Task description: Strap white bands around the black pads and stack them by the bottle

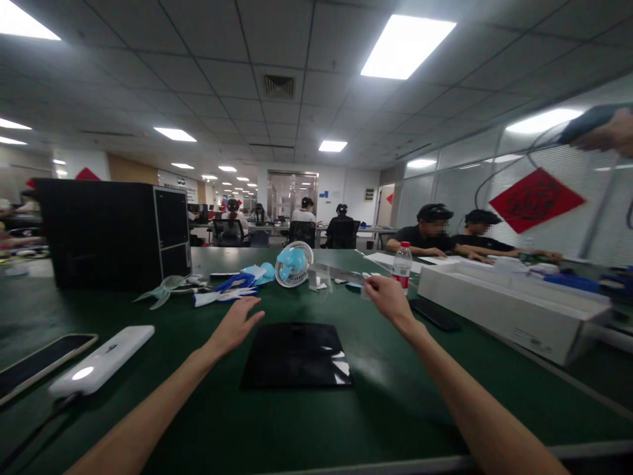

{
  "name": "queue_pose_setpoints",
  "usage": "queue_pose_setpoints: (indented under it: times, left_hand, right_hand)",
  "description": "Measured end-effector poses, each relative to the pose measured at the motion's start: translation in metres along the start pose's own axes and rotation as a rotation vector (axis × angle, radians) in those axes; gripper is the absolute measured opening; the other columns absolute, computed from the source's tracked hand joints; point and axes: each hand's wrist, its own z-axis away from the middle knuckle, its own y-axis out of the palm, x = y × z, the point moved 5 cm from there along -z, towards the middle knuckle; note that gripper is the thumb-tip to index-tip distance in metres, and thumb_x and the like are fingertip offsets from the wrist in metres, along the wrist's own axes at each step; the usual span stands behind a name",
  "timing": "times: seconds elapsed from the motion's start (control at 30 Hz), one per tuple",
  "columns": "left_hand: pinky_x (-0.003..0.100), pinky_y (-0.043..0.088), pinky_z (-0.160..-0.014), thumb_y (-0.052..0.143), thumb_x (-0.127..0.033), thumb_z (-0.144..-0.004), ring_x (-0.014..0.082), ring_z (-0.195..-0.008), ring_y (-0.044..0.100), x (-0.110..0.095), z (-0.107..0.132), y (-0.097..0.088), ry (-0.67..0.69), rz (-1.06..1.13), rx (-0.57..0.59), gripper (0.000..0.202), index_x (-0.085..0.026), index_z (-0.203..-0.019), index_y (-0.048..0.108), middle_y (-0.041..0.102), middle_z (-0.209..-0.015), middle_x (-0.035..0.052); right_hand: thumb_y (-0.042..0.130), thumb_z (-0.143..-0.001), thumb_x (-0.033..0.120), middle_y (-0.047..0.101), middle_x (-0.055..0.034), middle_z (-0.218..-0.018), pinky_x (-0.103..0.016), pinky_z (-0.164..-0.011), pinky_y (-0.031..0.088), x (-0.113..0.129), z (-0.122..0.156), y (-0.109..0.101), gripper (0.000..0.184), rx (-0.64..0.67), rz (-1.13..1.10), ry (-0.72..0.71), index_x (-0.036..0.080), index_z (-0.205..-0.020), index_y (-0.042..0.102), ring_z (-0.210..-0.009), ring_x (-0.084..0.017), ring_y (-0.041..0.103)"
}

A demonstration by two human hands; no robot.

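Reaching forward with two bare arms, one on each side of the panel. To its left: slanting inward and away with the left forearm, nearly straight at the left wrist, with the left hand spread just beside the far left corner, fingers extended rightward and thumb parted from them. To its right: slanting inward likewise with the right forearm, ending beyond the far right corner in the right hand, with knuckles bent and fingertips drawn together; too blurred there for finer detail.
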Motion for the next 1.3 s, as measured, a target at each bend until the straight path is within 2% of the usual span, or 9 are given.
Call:
queue_pose_setpoints:
  times: [0.1,0.17,0.33,0.5,0.6,0.73,0.9,1.03,1.3]
  left_hand:
    - [0.04,0.029,-0.108,0.034,-0.048,-0.09,0.0232,-0.124,0.043,-0.015,0.0,-0.031,0.021,0.029,-0.287,0.048,-0.017,-0.121,0.054,0.054,-0.129,0.0085]
    - [0.038,0.035,-0.103,0.034,-0.047,-0.09,0.0233,-0.119,0.048,-0.023,0.003,-0.044,-0.008,0.074,-0.356,0.047,-0.018,-0.118,0.056,0.057,-0.126,0.0079]
    - [0.033,0.043,-0.089,0.035,-0.051,-0.089,0.0232,-0.1,0.057,-0.038,0.012,-0.047,-0.024,0.113,-0.261,0.047,-0.018,-0.102,0.064,0.066,-0.107,0.0065]
    - [0.032,0.044,-0.078,0.042,-0.051,-0.086,0.0219,-0.087,0.057,-0.038,0.014,-0.047,-0.091,0.142,-0.218,0.042,-0.018,-0.093,0.067,0.068,-0.093,0.0046]
    - [0.028,0.044,-0.066,0.048,-0.051,-0.082,0.0189,-0.078,0.057,-0.031,0.015,-0.042,-0.174,0.312,-0.081,0.042,-0.017,-0.098,0.067,0.067,-0.086,0.0032]
    - [0.021,0.037,-0.052,0.056,-0.046,-0.076,0.0116,-0.063,0.052,-0.023,0.024,-0.021,-0.288,0.549,0.262,0.041,-0.016,-0.103,0.065,0.064,-0.082,0.002]
    - [0.022,0.038,-0.053,0.063,-0.042,-0.069,0.0104,-0.059,0.051,-0.024,0.04,0.001,-0.358,0.528,0.583,0.035,-0.014,-0.09,0.067,0.062,-0.076,0.0015]
    - [0.022,0.038,-0.052,0.066,-0.04,-0.066,0.0106,-0.058,0.052,-0.022,0.044,0.011,-0.375,0.504,0.662,0.031,-0.013,-0.082,0.067,0.061,-0.069,0.0005]
    - [0.023,0.034,-0.051,0.064,-0.043,-0.067,0.0107,-0.054,0.049,-0.014,0.043,0.015,-0.362,0.369,0.657,0.03,-0.015,-0.076,0.066,0.059,-0.063,-0.0015]
  right_hand:
    - [0.048,-0.081,0.028,0.069,-0.0061,-0.074,-0.023,-0.058,0.045,0.019,0.01,0.008,0.025,0.147,-0.383,-0.026,0.013,-0.084,0.067,-0.06,-0.014,0.059]
    - [0.049,-0.08,0.031,0.069,-0.0055,-0.073,-0.022,-0.054,0.046,0.033,0.017,0.018,0.025,0.265,-0.59,-0.042,0.012,-0.08,0.066,-0.056,-0.013,0.057]
    - [0.054,-0.077,0.034,0.069,-0.006,-0.074,-0.022,-0.055,0.047,0.059,0.032,0.035,0.026,0.431,-0.81,-0.066,0.011,-0.077,0.067,-0.06,-0.012,0.058]
    - [0.058,-0.075,0.033,0.067,-0.0042,-0.069,-0.022,-0.054,0.046,0.066,0.038,0.041,0.023,0.481,-0.911,-0.009,0.011,-0.077,0.064,-0.063,-0.013,0.059]
    - [0.062,-0.072,0.035,0.06,0.0004,-0.059,-0.019,-0.045,0.042,0.061,0.041,0.042,0.023,0.508,-0.951,0.091,0.012,-0.074,0.062,-0.051,-0.009,0.053]
    - [0.062,-0.071,0.037,0.047,0.0058,-0.049,-0.018,-0.036,0.03,0.053,0.055,0.049,0.025,0.695,-0.9,0.164,0.013,-0.067,0.057,-0.039,-0.005,0.04]
    - [0.063,-0.071,0.035,0.047,0.0059,-0.047,-0.017,-0.037,0.028,0.041,0.076,0.067,0.025,0.966,-0.682,0.133,0.014,-0.063,0.056,-0.04,-0.005,0.041]
    - [0.063,-0.072,0.035,0.051,0.0044,-0.052,-0.017,-0.038,0.029,0.034,0.08,0.08,0.023,1.026,-0.616,0.108,0.013,-0.067,0.059,-0.042,-0.005,0.044]
    - [0.06,-0.074,0.033,0.053,0.003,-0.056,-0.016,-0.038,0.03,0.035,0.084,0.086,0.02,1.052,-0.498,0.094,0.013,-0.072,0.061,-0.045,-0.006,0.047]
